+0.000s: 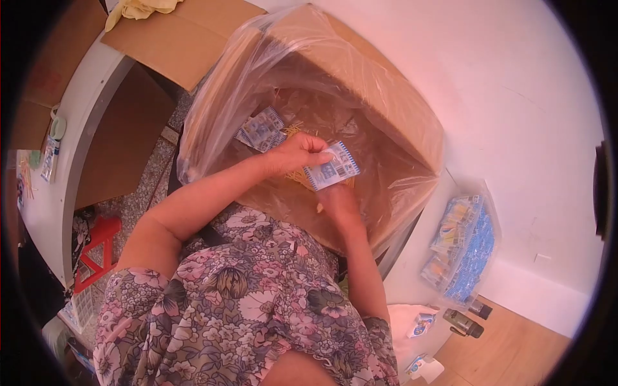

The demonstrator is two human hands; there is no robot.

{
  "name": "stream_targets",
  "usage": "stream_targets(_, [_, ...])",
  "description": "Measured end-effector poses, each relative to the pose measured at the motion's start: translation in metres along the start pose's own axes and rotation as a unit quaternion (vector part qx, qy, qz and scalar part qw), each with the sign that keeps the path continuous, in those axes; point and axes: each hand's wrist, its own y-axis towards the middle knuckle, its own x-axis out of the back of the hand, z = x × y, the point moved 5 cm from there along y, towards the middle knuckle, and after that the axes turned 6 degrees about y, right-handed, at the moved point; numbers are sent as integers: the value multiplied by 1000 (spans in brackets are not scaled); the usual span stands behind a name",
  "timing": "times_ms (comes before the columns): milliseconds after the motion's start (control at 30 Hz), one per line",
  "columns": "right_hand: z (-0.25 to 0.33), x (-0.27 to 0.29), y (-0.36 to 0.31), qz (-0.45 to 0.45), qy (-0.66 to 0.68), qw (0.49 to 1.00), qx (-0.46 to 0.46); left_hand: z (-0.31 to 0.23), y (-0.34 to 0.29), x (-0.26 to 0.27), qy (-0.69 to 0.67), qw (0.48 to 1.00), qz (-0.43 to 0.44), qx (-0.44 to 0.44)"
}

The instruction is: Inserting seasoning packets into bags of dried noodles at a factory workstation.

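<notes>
My left hand [297,154] is closed on a small white and blue packet [333,168], pinching its upper left side between thumb and fingers. My right hand [339,198] is just below and partly behind that packet; most of its fingers are hidden, so its grip does not show. Both hands are over a large cardboard box [386,116] lined with a clear plastic bag [222,109]. Inside the box, more white and blue packets [261,130] lie left of my hands. Thin yellow sticks [295,176] lie loose underneath my left hand.
At the right, a clear bag of similar packets [460,248] rests on a white surface. Dark cylindrical objects [463,323] lie below it. A curved white table edge [84,109], a red plastic frame [98,252] and cardboard flaps [187,38] are to the left.
</notes>
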Motion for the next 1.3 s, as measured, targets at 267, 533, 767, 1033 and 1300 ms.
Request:
stream_targets(267, [16,95,-21,-52,447,881,-147,-4,-4,12,65,998,-10,-14])
stream_targets(533, [38,104,12,-76,453,887,-44,-3,-4,3,100,994,31,-38])
stream_targets(767, [46,101,22,-101,268,958,-16,-7,-6,0,103,992,68,-29])
stream_targets(1033, [59,115,12,-157,279,947,24,3,-7,7,60,997,51,-2])
stream_targets(1300, [39,71,-18,-221,26,970,98,-1,5,-5,230,971,56,47])
